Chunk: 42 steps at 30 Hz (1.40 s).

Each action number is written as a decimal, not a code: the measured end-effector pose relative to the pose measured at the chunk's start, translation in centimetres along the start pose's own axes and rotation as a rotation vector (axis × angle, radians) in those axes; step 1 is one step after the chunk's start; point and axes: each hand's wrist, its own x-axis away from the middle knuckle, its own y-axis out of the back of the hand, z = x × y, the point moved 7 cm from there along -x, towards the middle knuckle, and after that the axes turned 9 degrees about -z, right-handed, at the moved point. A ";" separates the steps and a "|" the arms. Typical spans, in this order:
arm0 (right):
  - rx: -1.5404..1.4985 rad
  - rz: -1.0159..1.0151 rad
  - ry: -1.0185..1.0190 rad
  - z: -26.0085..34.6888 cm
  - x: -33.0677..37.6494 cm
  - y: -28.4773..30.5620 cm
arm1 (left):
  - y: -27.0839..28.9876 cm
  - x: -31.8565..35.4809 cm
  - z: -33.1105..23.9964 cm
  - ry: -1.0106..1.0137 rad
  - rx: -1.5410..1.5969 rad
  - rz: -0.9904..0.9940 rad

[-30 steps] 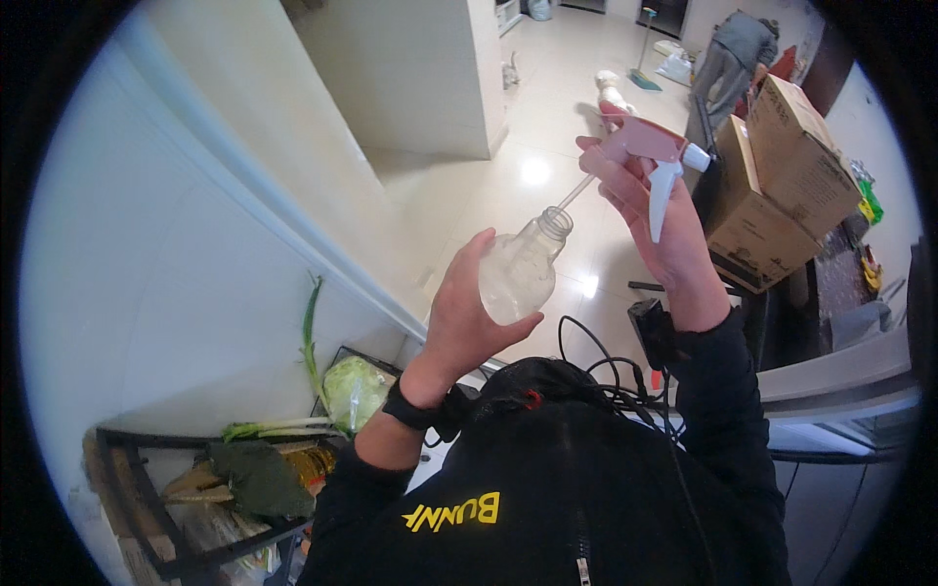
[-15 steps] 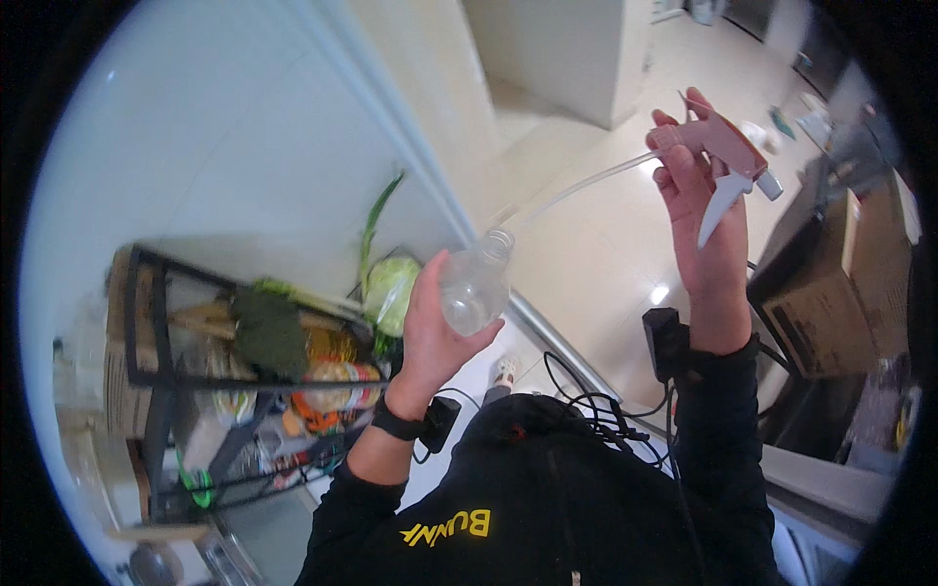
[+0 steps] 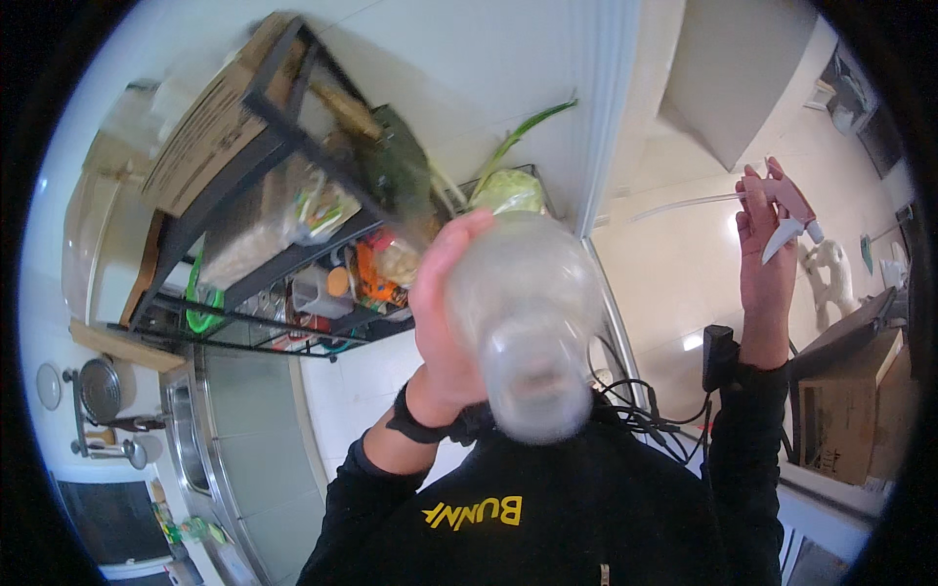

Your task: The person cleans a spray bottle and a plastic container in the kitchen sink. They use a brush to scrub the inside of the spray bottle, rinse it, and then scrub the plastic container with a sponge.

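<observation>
Head view: our left hand (image 3: pixel 451 322) wrapped round clear plastic bottle (image 3: pixel 528 327), rounded, translucent, blurred, held close under camera above chest. Our right hand (image 3: pixel 764 256) raised far right, well apart from left, closed on pink-white spray trigger head (image 3: pixel 793 207), thin clear dip tube (image 3: pixel 684 204) trailing left. Behind: black metal wire rack (image 3: pixel 264 166), cardboard box (image 3: pixel 200 122) on top, glossy cream floor (image 3: pixel 684 264).

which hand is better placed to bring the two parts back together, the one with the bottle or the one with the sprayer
Probably the right hand: it holds the light spray head with its tube free, while the left hand steadies the clear bottle.
</observation>
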 end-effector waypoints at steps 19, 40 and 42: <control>-0.033 0.195 -0.008 8.5 17.0 -14.2 | 19.8 5.7 -16.3 -0.276 0.055 -0.296; -0.329 0.653 -0.589 -6.1 23.6 -29.4 | 31.0 17.5 -12.8 0.758 0.055 -0.826; -0.345 0.733 -0.619 -5.6 25.1 -31.9 | 31.8 18.5 -13.8 0.767 -0.024 -0.811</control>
